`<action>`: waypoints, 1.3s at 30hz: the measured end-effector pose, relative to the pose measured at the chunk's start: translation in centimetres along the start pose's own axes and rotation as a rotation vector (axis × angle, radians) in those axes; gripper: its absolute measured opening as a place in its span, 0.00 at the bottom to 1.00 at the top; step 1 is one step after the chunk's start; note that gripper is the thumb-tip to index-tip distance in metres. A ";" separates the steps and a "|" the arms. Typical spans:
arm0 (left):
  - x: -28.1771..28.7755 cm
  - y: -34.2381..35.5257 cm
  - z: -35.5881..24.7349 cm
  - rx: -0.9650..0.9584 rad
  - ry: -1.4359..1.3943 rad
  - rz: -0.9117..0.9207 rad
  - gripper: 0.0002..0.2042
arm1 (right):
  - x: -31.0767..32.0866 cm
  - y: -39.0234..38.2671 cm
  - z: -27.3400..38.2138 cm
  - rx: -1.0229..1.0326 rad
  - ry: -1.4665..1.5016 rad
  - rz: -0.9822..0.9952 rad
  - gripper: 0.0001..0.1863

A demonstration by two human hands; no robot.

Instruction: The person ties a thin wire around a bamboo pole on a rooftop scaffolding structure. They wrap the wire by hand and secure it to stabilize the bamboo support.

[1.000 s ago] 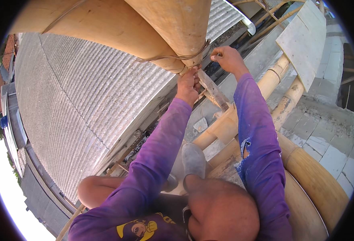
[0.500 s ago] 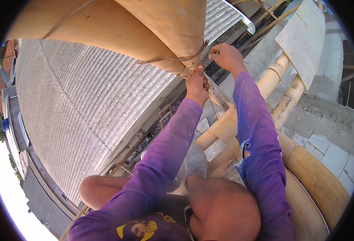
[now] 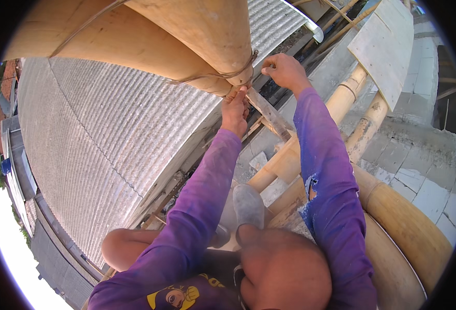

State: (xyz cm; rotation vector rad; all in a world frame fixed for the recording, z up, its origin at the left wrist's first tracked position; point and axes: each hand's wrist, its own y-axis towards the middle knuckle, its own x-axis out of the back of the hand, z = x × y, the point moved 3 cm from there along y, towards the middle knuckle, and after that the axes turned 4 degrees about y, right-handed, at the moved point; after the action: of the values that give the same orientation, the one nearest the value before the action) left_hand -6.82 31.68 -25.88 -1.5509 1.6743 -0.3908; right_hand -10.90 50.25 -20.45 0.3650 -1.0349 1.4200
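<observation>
Two thick bamboo poles, one upright (image 3: 207,31) and one slanting (image 3: 114,44), meet at the upper middle. A thin brown tie cord (image 3: 199,78) wraps round their joint. Right beneath that joint, my left hand (image 3: 234,113) is closed in a pinch, thumb upward, on the cord; a dark thin strand hangs below it. My right hand (image 3: 287,72) is held just right of the upright pole, close to the cord's loose twisted end. Its fingers are curled in with thumb and forefinger close together; whatever they hold is too small to make out.
A corrugated roof (image 3: 109,124) slopes away on the left, with a gap along its edge. Large bamboo poles (image 3: 404,222) run under and beside me at the right. A pale board (image 3: 385,46) leans on further poles. My grey shoe (image 3: 248,204) rests on the bamboo.
Both hands and the pole joint appear shifted slightly left in the view. My left hand stays pinched under the joint; my right hand stays curled beside the upright pole.
</observation>
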 end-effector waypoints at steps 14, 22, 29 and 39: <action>-0.2 0.0 0.2 -0.209 0.209 -0.122 0.10 | -1.1 2.6 -1.6 0.062 0.004 0.036 0.10; -0.4 -0.6 0.0 -0.165 0.089 -0.140 0.09 | -2.5 3.5 -2.9 0.098 0.168 0.057 0.12; 0.6 -0.2 -0.6 -0.221 0.226 -0.118 0.09 | -2.4 4.1 -2.6 0.220 0.131 0.032 0.12; -4.2 -3.8 -2.7 0.013 -0.038 -0.257 0.07 | -10.6 -0.5 -5.4 -0.173 1.163 0.061 0.12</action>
State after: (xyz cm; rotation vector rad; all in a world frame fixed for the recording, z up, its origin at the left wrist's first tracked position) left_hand -6.50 34.10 -20.10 -1.7587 1.4447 -0.5007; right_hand -6.67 47.62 -31.29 -0.5899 -0.1909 1.2684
